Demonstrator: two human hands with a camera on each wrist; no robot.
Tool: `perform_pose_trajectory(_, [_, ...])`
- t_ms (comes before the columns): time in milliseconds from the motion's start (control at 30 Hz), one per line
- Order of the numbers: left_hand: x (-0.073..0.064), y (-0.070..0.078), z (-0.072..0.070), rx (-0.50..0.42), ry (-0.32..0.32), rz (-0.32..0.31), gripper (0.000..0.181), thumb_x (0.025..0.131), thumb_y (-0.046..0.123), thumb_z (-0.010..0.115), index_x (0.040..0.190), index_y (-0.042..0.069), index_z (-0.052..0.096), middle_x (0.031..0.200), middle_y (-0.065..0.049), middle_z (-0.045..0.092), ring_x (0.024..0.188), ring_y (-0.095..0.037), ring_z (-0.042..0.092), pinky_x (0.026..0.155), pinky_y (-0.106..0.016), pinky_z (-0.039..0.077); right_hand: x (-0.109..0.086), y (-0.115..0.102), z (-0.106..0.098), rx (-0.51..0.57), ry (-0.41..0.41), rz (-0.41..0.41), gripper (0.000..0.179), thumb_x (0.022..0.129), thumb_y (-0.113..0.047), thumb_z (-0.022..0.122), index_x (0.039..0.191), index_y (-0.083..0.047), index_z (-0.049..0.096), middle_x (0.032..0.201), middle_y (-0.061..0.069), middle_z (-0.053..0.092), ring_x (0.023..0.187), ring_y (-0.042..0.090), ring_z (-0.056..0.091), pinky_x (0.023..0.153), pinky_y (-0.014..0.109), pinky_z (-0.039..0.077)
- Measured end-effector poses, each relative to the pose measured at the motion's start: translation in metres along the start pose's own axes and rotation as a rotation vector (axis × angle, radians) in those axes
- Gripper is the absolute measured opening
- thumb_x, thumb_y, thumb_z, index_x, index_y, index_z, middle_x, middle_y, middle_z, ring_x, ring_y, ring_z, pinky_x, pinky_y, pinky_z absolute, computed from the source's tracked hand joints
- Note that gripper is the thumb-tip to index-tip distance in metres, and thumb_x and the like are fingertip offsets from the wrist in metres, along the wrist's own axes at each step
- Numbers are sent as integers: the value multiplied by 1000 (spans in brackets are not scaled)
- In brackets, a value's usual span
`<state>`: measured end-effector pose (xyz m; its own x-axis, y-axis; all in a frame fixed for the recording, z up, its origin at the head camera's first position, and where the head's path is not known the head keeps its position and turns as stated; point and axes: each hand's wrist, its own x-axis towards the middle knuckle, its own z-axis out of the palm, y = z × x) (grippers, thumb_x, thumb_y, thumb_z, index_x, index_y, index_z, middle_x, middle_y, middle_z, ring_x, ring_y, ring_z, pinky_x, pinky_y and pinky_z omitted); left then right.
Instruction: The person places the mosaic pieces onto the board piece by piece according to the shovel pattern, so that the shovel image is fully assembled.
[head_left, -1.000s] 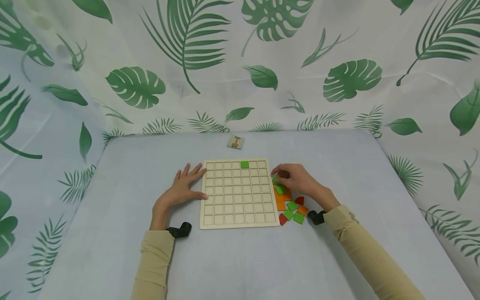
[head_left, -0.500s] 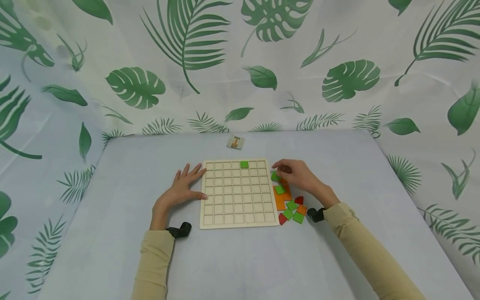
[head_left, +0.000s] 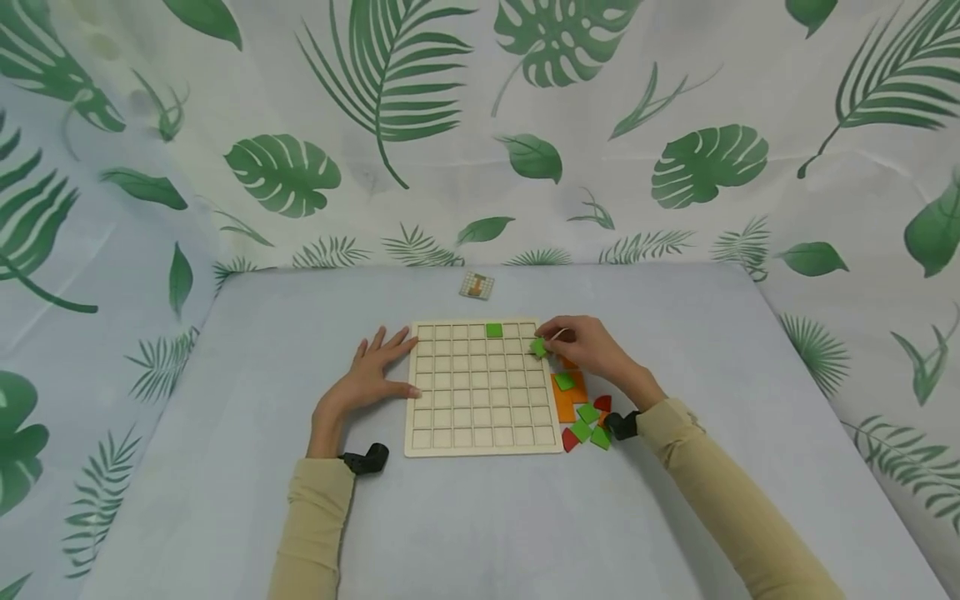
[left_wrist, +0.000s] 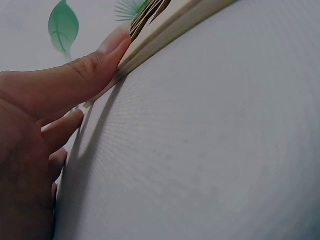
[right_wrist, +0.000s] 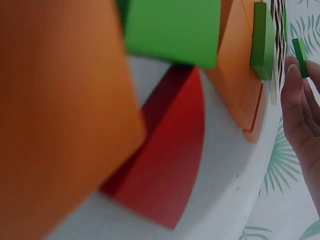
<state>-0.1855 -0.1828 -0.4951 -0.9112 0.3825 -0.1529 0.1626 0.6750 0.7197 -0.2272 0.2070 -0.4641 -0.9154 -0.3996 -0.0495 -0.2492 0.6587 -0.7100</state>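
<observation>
I see the right hand [head_left: 588, 343] pinching a green tile [head_left: 538, 347] at the right edge of the wooden grid board [head_left: 483, 388], toward its far corner. My left-hand view shows the left hand [head_left: 365, 379] spread, thumb touching the board's left edge. Orange tiles [head_left: 564, 407] lie just right.

A pale wooden board [head_left: 480, 400], square and gridded with shallow cells, lay flat, its left edge touched by the left hand [head_left: 365, 375]. One green tile [head_left: 494, 331] sat in a far-row cell, right of the middle. The right hand [head_left: 591, 343] pinched a second green tile [head_left: 538, 347], tipped up on edge, by the board's right rim near the far corner. Just right of the board lay flat orange tiles [head_left: 565, 407], a third green tile [head_left: 564, 381] resting on them; nearer lay three loose green tiles [head_left: 580, 430] and two curved-edged red wedges [head_left: 571, 440].
</observation>
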Motion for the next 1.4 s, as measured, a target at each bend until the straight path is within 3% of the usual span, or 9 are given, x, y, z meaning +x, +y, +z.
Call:
perform_pose_trajectory(167, [1,1,1,-2,5,-3,95,83,35,86,161,12,36,172,-11,18,160,-36,-7,128,-54,-14,4,-5,4,39,-18,22,22,99,-11,66,120,-7,73,116,16,72,101,29,73,76,32,58])
perform_pose_trajectory(400, [2,-1,1,10,17,-4,94,85,34,84,161,10,34,172,-12,19,160,-39,-5,127,-57,-13,14,-15,8,48,-38,46,26,99,-10,67,124,-5,71,122,16,72,106,29,72,87,39,60])
perform_pose_trajectory(533, [4,-2,2,16,23,-8,94,86,34,84,161,9,34,172,-12,19,160,-38,-4,128,-56,-13,19,-18,8,47,-38,30,28,97,-9,69,125,-3,71,122,18,72,107,32,72,91,44,61])
perform_pose_trajectory(933, [3,-2,1,9,15,-4,95,86,34,84,162,9,33,172,-12,18,160,-38,-5,127,-56,-13,35,-22,17,45,-45,43,29,95,-12,74,122,-2,72,112,15,76,98,26,73,90,43,61])
perform_pose_trajectory(1400, [2,-4,1,7,4,-1,96,86,36,83,162,11,32,173,-10,17,160,-37,-7,127,-55,-14,45,-30,24,20,-61,12,30,94,-14,75,122,-2,73,115,15,74,104,28,70,92,41,59])
